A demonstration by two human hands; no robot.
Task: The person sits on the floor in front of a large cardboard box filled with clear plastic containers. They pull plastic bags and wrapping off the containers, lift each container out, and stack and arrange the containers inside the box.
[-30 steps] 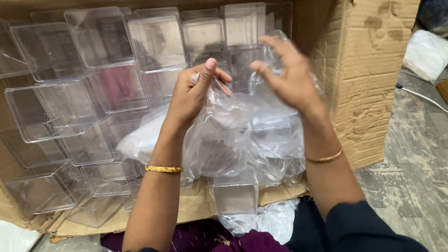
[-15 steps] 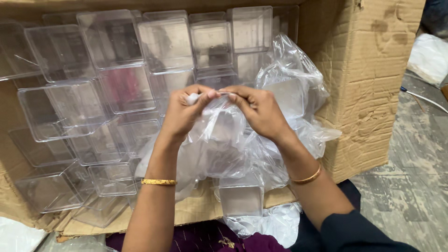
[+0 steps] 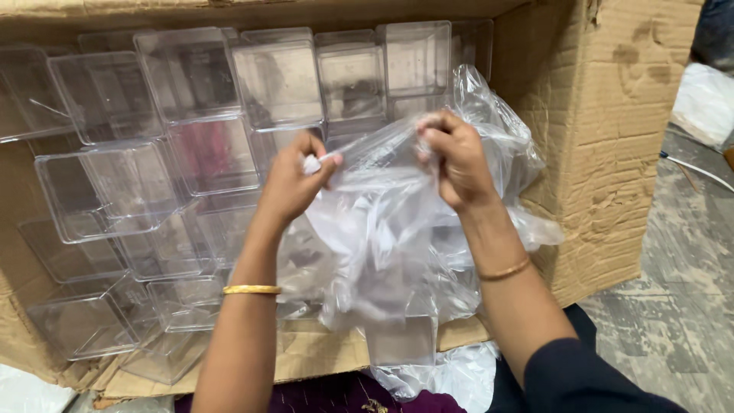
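My left hand (image 3: pixel 294 182) pinches top edge of clear plastic bag (image 3: pixel 382 237), thumb and fingers closed on film. My right hand (image 3: pixel 453 157) fisted on same edge, fingertips buried in plastic. Bag stretched between hands, hangs in front of open cardboard box (image 3: pixel 604 145) lying on side. Bag contents hard to read; one clear cube box (image 3: pixel 401 340) shows at bottom. Stacked clear boxes (image 3: pixel 191 153) fill carton, edges blur together, left ones cut off. Gold bangle (image 3: pixel 251 290) on left wrist.

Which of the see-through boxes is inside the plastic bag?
The clear box hanging at the bottom of the plastic bag, between the forearms. All the others are stacked bare in the cardboard carton.
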